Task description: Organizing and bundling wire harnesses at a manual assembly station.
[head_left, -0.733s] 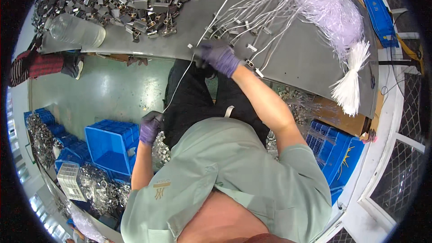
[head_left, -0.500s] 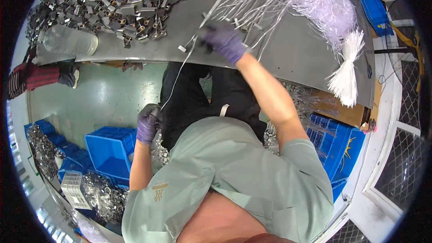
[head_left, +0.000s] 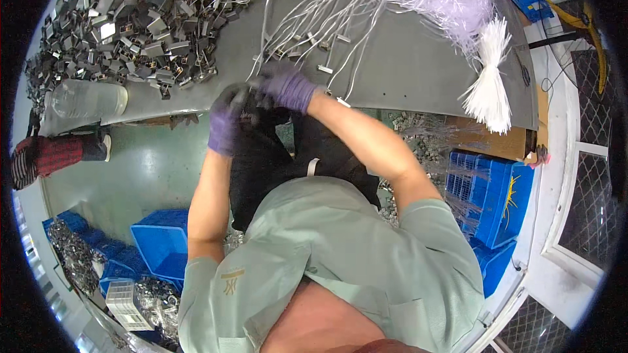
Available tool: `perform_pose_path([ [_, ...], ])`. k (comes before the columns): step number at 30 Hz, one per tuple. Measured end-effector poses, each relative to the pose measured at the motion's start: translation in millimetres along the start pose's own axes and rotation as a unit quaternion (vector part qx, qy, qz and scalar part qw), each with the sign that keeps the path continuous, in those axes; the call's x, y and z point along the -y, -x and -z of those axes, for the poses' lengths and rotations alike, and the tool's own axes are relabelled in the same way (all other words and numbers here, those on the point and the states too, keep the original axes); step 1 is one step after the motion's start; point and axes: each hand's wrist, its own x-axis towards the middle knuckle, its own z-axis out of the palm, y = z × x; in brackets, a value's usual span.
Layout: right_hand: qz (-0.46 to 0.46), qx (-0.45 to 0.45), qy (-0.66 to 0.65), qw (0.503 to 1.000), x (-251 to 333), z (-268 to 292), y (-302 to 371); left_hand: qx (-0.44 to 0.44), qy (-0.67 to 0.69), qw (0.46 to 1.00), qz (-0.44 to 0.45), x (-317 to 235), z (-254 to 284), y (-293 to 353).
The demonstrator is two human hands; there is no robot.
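Note:
Just off the near edge of the grey table (head_left: 418, 91), my two gloved hands meet, both in purple gloves with dark fingers. My left hand (head_left: 226, 119) is closed, its fingertips at the end of a thin white cable. Close against it on the right, my right hand (head_left: 285, 87) is smeared by motion, so its finger pose is unclear. A white cable (head_left: 267, 19) runs from the far side of the table down to the hands. Several more white cables with small white connectors (head_left: 324, 68) fan out beyond my right hand.
Small dark metal-cased parts (head_left: 140, 23) lie heaped at the far left, beside a clear plastic container (head_left: 90, 100). A cable bundle with a white tied end (head_left: 489, 85) lies right. Blue crates (head_left: 160, 242) stand on the floor at left. Another person's leg (head_left: 59, 155) shows at far left.
My left hand has risen from beside my lap to the table edge. My right hand has come left and nearer, so the two now meet. The view has shifted slightly.

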Motion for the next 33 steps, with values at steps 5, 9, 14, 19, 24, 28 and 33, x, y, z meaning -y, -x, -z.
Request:
perform_pose_path([
  [5,-0.043,-0.150,0.028,0.987,-49,63,-8,-0.072,0.013,0.997,-0.013,-10,-22,-34],
  [9,0.005,-0.294,0.247,0.923,-118,152,19,-0.113,-0.053,0.992,-0.013,4,2,-8],
  [14,-0.108,-0.447,0.094,0.883,-182,233,37,-0.155,-0.011,0.982,0.105,51,48,55],
  [19,-0.183,-0.302,0.353,0.867,-184,247,17,-0.183,-0.021,0.964,0.193,80,73,114],
  [24,-0.221,-0.253,0.372,0.865,-164,231,-1,-0.184,-0.003,0.953,0.242,95,75,140],
  [28,-0.250,-0.233,0.361,0.868,-157,227,0,-0.162,-0.023,0.958,0.236,95,69,134],
  [33,-0.184,-0.078,0.508,0.838,-155,234,12,-0.147,-0.090,0.976,0.134,82,56,103],
])
